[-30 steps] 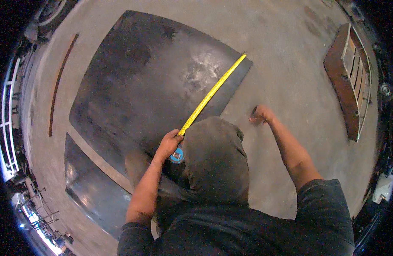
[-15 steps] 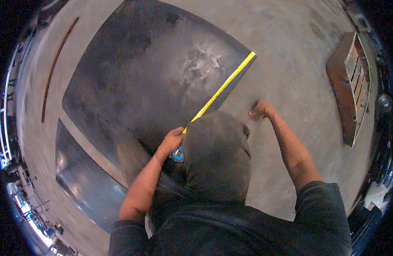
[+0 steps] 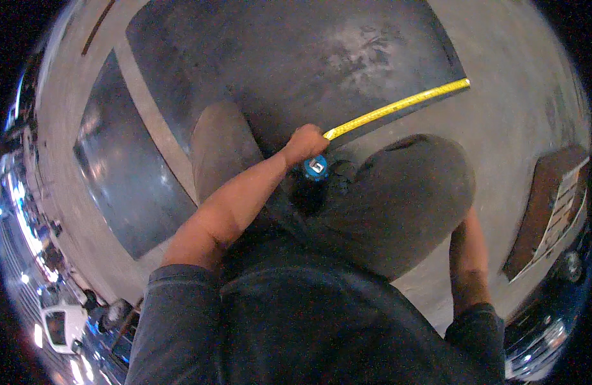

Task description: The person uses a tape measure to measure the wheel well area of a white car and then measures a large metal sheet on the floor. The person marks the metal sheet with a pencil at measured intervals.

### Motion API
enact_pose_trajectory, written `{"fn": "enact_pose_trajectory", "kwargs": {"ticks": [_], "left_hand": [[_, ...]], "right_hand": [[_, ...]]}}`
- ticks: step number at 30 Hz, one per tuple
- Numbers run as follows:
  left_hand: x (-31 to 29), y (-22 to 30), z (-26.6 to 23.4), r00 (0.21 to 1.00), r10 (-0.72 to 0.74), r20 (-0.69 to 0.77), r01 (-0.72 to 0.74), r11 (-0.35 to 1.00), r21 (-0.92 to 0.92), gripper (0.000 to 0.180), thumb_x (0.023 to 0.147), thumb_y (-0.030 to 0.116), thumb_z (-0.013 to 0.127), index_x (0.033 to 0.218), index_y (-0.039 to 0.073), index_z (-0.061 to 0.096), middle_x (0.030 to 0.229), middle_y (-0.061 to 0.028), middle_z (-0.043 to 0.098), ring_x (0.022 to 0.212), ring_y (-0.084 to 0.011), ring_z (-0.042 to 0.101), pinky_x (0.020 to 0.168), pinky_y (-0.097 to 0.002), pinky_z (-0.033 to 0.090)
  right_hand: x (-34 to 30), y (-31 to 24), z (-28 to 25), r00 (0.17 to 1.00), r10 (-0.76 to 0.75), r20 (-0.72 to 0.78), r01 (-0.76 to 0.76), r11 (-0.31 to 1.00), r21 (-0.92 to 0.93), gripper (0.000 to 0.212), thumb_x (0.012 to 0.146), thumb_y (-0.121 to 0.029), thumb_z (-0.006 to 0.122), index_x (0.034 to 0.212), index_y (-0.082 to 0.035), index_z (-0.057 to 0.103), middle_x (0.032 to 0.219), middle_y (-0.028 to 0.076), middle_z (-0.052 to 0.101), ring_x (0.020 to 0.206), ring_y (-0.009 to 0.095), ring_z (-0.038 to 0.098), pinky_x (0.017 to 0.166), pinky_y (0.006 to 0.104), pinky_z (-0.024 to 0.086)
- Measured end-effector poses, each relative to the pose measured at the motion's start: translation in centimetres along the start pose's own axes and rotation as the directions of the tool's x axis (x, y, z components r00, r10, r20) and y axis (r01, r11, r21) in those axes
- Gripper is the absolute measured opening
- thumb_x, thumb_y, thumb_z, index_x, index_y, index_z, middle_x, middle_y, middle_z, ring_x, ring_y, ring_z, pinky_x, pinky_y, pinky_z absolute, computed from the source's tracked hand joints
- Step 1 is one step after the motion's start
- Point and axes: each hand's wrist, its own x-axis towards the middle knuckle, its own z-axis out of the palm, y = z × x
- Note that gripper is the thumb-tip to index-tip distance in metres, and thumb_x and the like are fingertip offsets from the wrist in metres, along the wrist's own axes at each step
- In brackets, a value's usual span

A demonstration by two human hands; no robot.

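Observation:
My left hand (image 3: 305,142) is closed on a tape measure, around the yellow blade near its blue case (image 3: 315,167). From there the pulled-out yellow blade (image 3: 399,106) runs to the right along the near edge of a large dark sheet (image 3: 277,64), its end at the sheet's right corner. The sheet lies flat on the floor, with a pale scuffed patch near its right side. My right forearm (image 3: 469,250) passes behind my raised right knee, which hides the right hand.
A smaller dark shiny sheet (image 3: 132,173) lies to the left, with a strip of concrete floor between the two. A brown box-like frame with slats (image 3: 546,205) stands at the right. A thin brown bar (image 3: 98,25) lies at the far left. A white vehicle (image 3: 63,327) shows at the lower left.
My view has turned and shifted, so the sheets sit differently in it. My right hand, which was over the floor right of my knee, has gone behind the knee. The left still grips the tape measure.

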Motion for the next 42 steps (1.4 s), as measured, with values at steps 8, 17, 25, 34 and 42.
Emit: {"fn": "enact_pose_trajectory", "kwargs": {"ticks": [8, 17, 25, 34, 42], "left_hand": [[-2.3, 4.2, -3.4, 0.905, -0.419, 0.072, 0.425, 0.885, -0.192, 0.04, 0.082, 0.034, 0.059, 0.101, 0.001, 0.07, 0.107, -0.0212, 0.067, 0.101, -0.0375, 0.064, 0.089, -0.0443, 0.05], [-1.5, 3.1, -1.8, 0.927, -0.358, 0.114, 0.37, 0.922, -0.114, 0.037, 0.084, 0.031, 0.058, 0.103, 0.002, 0.069, 0.111, -0.0202, 0.066, 0.105, -0.0364, 0.063, 0.091, -0.0441, 0.049], [-2.8, 5.1, -3.3, 0.872, -0.478, 0.104, 0.49, 0.852, -0.185, 0.036, 0.085, 0.033, 0.059, 0.104, 0.004, 0.07, 0.111, -0.0199, 0.066, 0.105, -0.0367, 0.063, 0.09, -0.0432, 0.05], [-2.4, 4.0, -2.7, 0.903, -0.418, 0.102, 0.429, 0.89, -0.153, 0.03, 0.086, 0.025, 0.059, 0.103, 0.003, 0.07, 0.109, -0.0208, 0.066, 0.103, -0.038, 0.064, 0.089, -0.0452, 0.051], [-2.3, 4.6, -3.1, 0.901, -0.42, 0.111, 0.433, 0.891, -0.137, 0.031, 0.087, 0.028, 0.06, 0.103, 0.003, 0.07, 0.11, -0.0197, 0.066, 0.104, -0.037, 0.063, 0.089, -0.0438, 0.051]], "right_hand": [[-9.0, -10.7, 2.7, 0.966, -0.202, -0.162, 0.25, 0.892, 0.377, 0.034, 0.085, -0.038, 0.065, 0.089, -0.004, 0.061, 0.08, 0.012, 0.064, 0.069, 0.026, 0.061, 0.061, 0.0365, 0.049], [-9.0, -20.5, 11.6, 0.934, -0.346, -0.089, 0.35, 0.84, 0.415, 0.025, 0.092, -0.029, 0.059, 0.1, -0.005, 0.059, 0.092, 0.015, 0.067, 0.082, 0.031, 0.065, 0.072, 0.0386, 0.05], [-6.3, -20.1, 11.9, 0.925, -0.38, 0.006, 0.368, 0.899, 0.238, 0.025, 0.095, -0.028, 0.055, 0.107, -0.007, 0.056, 0.098, 0.022, 0.066, 0.095, 0.039, 0.065, 0.076, 0.0422, 0.05], [-6.7, -20.7, 12.6, 0.923, -0.385, 0.008, 0.371, 0.893, 0.254, 0.029, 0.094, -0.034, 0.056, 0.111, -0.01, 0.055, 0.097, 0.021, 0.067, 0.096, 0.041, 0.063, 0.076, 0.045, 0.05], [-6.6, -21.3, 12.4, 0.934, -0.353, 0.057, 0.334, 0.919, 0.21, 0.029, 0.095, -0.036, 0.053, 0.112, -0.012, 0.054, 0.092, 0.025, 0.064, 0.094, 0.045, 0.061, 0.073, 0.0484, 0.048]]}}
